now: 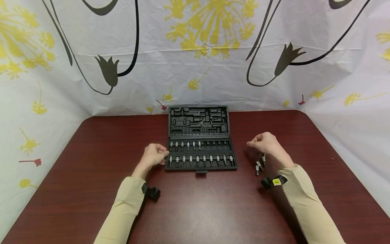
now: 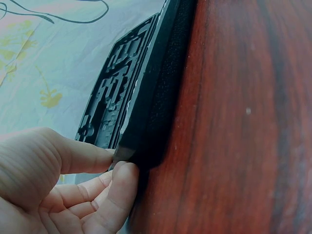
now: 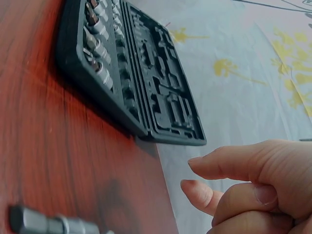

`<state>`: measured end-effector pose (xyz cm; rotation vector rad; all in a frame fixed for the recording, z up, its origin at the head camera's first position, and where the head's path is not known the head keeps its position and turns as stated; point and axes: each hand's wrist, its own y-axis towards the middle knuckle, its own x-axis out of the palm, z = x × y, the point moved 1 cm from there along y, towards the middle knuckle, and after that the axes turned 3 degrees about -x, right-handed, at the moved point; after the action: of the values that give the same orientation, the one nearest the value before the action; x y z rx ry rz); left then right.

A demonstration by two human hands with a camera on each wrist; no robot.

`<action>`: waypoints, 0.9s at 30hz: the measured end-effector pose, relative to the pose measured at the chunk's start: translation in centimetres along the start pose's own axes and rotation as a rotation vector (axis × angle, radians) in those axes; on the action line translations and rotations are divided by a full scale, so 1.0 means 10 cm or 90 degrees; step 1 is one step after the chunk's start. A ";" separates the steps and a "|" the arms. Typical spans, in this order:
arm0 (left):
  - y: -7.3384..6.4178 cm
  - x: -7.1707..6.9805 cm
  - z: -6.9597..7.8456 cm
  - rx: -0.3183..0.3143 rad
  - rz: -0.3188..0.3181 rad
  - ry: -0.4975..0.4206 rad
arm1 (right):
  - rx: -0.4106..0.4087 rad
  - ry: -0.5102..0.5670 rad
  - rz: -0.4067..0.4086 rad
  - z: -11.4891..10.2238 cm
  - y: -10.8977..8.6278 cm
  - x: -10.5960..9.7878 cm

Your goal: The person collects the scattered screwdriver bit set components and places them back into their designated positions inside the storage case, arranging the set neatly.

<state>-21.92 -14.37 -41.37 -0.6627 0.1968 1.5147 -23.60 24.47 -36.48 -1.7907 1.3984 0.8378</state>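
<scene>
my left hand [image 1: 153,155] pinches the bit-socket case [image 1: 201,152] at nine o'clock; my right hand [image 1: 267,144], thumb and forefinger parted, hovers at three.

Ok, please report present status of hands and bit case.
Left hand pinches case edge; right hand empty. Case open, back row part-filled, loose bits at right. No obstacle visible.

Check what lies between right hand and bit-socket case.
Just bare tabletop between right hand and bit-socket case in head view. Loose bit sockets sit outside that gap.
</scene>
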 end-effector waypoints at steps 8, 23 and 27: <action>0.00 0.00 0.01 -0.002 -0.005 0.002 | 0.009 -0.004 0.007 0.16 -0.07 -0.03; 0.00 -0.01 0.02 -0.003 -0.006 0.000 | 0.054 -0.008 0.041 0.48 -0.18 -0.08; -0.01 -0.01 0.01 -0.003 -0.006 -0.001 | 0.075 -0.015 0.047 0.54 -0.20 -0.08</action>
<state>-21.88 -14.38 -41.19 -0.6658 0.1886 1.5076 -22.16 29.68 -38.48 -1.6443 1.4749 0.7940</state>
